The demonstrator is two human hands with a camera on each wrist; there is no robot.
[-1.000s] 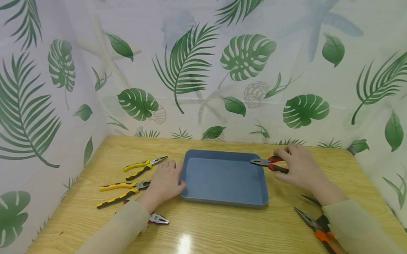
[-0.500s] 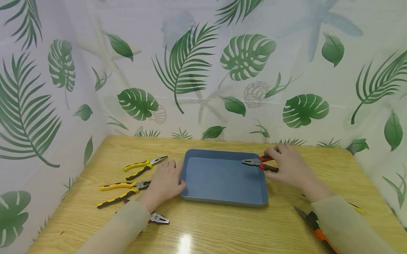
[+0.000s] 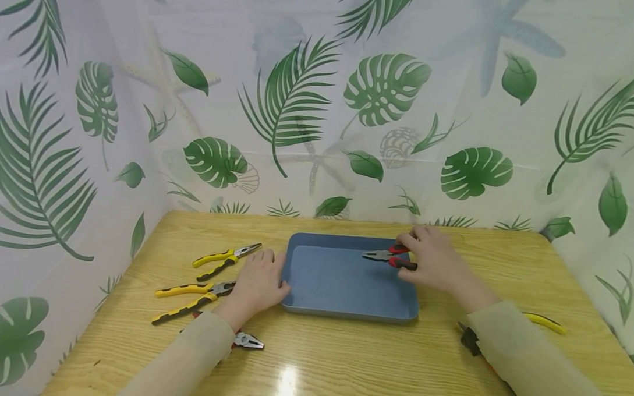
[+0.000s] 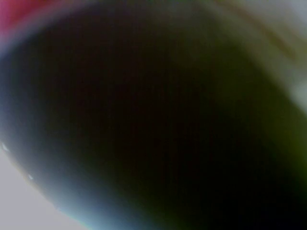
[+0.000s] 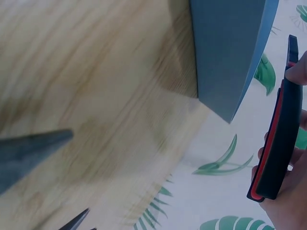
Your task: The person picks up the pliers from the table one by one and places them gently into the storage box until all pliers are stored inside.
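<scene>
My right hand [image 3: 432, 261] grips red-and-black combination pliers [image 3: 379, 255] by their handles, over the right part of a blue-grey tray [image 3: 344, 314]. Their metal nose points left and the handles stand slightly apart. In the right wrist view one dark handle [image 5: 280, 139] shows between fingers and thumb, with a tray corner [image 5: 230, 57] beside it. My left hand [image 3: 259, 280] holds the tray at its left side, thumb over the rim and the other fingers outside. The left wrist view is mostly dark and blurred.
Left of the tray lie small yellow-black long-nose pliers [image 3: 228, 259], larger yellow-black pliers [image 3: 198, 293] and red-handled pliers [image 3: 249, 341], partly under the left sleeve. On the right, dark-nosed pliers [image 3: 469, 338] and a yellow handle [image 3: 545, 322] show around the right sleeve. A leaf-patterned cloth [image 3: 319, 134] stands behind.
My right hand has moved left with the combination pliers, from the tray's right edge to farther over its inside. My left hand and the tray have stayed put.
</scene>
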